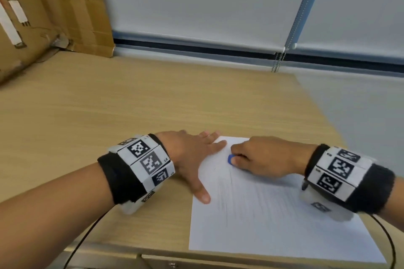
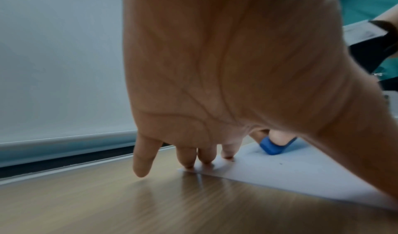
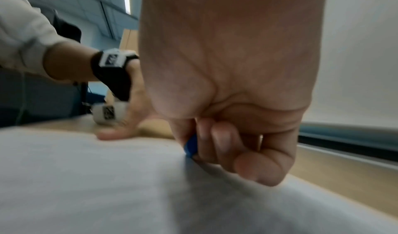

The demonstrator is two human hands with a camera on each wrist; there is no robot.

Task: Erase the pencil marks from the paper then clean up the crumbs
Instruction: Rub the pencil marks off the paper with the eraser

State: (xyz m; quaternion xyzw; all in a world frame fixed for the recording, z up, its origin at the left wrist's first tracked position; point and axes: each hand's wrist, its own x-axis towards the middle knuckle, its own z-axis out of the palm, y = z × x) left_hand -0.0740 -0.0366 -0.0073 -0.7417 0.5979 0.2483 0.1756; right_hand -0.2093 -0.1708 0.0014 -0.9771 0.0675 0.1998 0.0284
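A white sheet of paper [image 1: 273,220] with faint grey pencil lines lies on the wooden desk [image 1: 131,105] near its front right edge. My left hand [image 1: 196,155] lies flat with spread fingers on the paper's far left corner, thumb on its left edge. The fingertips [image 2: 206,159] press the corner in the left wrist view. My right hand [image 1: 258,159] pinches a blue eraser [image 1: 230,159] and presses it on the paper's upper part. The eraser [image 2: 272,146] touches the sheet [image 2: 301,173]. In the right wrist view the eraser [image 3: 191,145] sits between thumb and curled fingers on the paper [image 3: 96,178].
A cardboard box [image 1: 48,13] stands at the desk's back left. A window blind [image 1: 207,2] with a bead chain [image 1: 277,61] hangs behind the desk. Cables [image 1: 87,236] run from both wristbands over the front edge. A few small dark specks [image 2: 280,163] lie on the paper.
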